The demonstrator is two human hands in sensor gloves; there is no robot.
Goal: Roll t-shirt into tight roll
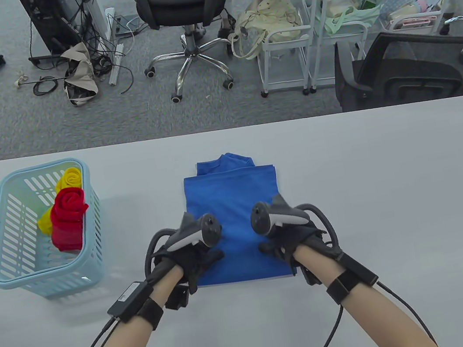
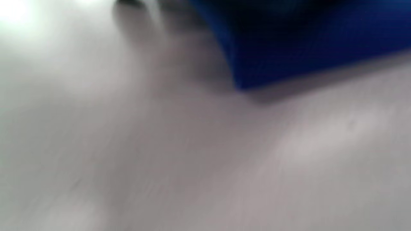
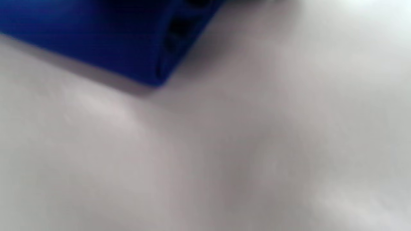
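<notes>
Blue folded cotton t-shirt (image 1: 232, 200) running lengthwise away from both gloved hands, left hand (image 1: 192, 255) and right hand (image 1: 289, 239) resting on near hem corners, finger closure hidden.

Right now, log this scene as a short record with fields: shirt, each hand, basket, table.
shirt: blue t-shirt lies folded flat in a narrow rectangle, collar at the far end; not yet rolled
left hand: left hand rests on the shirt's near left corner; grip hidden by the tracker
right hand: right hand rests on the near right corner; grip hidden too
basket: light blue basket left of the shirt, holding a red roll and a yellow roll
table: grey table
</notes>
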